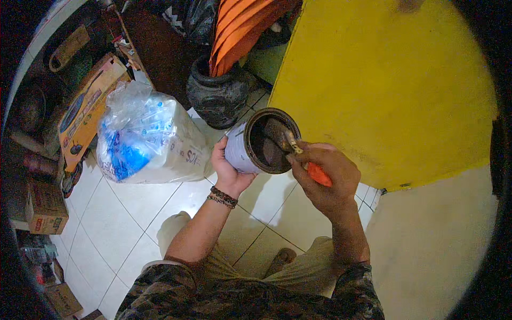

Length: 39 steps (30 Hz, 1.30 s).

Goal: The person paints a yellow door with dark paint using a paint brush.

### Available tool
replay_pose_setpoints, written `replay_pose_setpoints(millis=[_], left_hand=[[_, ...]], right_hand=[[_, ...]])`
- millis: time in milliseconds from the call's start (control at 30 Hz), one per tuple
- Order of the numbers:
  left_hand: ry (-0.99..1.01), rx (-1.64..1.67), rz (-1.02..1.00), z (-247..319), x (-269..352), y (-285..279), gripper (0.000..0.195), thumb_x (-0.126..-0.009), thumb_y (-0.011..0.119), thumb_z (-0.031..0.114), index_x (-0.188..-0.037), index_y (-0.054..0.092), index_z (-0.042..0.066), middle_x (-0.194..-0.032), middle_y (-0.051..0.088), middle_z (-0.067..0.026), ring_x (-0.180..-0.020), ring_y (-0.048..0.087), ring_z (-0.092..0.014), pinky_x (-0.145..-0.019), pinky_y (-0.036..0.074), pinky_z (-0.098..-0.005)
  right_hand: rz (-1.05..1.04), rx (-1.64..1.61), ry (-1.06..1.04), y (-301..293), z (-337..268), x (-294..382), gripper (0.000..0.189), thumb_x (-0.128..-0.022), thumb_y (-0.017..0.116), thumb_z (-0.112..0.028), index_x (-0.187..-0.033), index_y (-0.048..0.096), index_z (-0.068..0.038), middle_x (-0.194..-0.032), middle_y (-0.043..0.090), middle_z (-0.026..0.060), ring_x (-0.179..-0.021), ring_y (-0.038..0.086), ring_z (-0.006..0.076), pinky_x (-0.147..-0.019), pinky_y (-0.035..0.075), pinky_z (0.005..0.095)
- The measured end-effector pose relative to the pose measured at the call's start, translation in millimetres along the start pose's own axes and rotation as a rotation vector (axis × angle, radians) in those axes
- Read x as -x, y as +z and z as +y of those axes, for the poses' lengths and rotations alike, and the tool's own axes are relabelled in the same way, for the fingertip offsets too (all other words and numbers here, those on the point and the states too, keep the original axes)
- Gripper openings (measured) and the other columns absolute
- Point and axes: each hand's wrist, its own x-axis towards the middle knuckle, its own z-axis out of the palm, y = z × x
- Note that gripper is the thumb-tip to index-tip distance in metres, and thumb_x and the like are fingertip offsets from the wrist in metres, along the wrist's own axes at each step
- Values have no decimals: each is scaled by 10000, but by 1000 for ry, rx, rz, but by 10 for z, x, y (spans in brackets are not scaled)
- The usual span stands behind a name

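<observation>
My left hand [232,170] supports an open paint can [240,148] from its left side and underneath, with the rim tilted towards me. Dark residue coats the inner wall, and how much paint lies within is hard to tell. In my right hand [328,178] is a paintbrush [320,175] with an orange handle. Its stained metal ferrule passes over the can's right rim, and its head is inside the opening, partly lost in shadow.
A yellow wall [380,88] rises at the right. Beyond the can stands a dark pot [216,94] holding a folded orange cloth or umbrella [240,32]. To the left are a filled plastic bag [156,140], a printed carton [94,108] and a cardboard box [47,208] on the white tile floor [120,224].
</observation>
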Motion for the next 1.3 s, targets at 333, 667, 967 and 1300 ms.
replay_pose_setpoints(millis=[333, 667, 967, 1300], left_hand=[[20, -25, 13, -73, 5, -53, 567, -822, 433, 495, -1225, 520, 107, -1197, 583, -81, -1094, 557, -269, -933, 435, -454], [62, -54, 5, -55, 22, -66, 575, -818, 438, 529, -1248, 518, 154, -1236, 557, -82, -1136, 516, -291, -948, 428, -466], [119, 55, -104, -6, 26, -53, 564, -845, 412, 484, -1246, 519, 101, -1252, 543, -101, -1150, 506, -294, -984, 394, -466], [-66, 129, -228, 8, -24, -30, 557, -900, 385, 454, -1291, 468, 67, -1326, 463, -154, -1188, 461, -334, -1014, 344, -535]], right_hand=[[191, 134, -122, 27, -99, -36, 254, -640, 826, -153, -769, 607, -139, -683, 644, 43, -583, 623, 226, -513, 495, 315], [204, 252, 130, 58, -16, 23, 245, -759, 747, -262, -689, 617, -67, -589, 601, 83, -468, 576, 190, -436, 474, 306], [422, -686, 760, -234, 23, -141, 239, -791, 714, -151, -799, 493, -60, -621, 569, 56, -477, 546, 133, -400, 442, 271], [531, -1399, 1071, -184, 214, -136, 133, -867, 639, -185, -846, 533, -108, -721, 596, 52, -574, 568, 96, -450, 436, 181]])
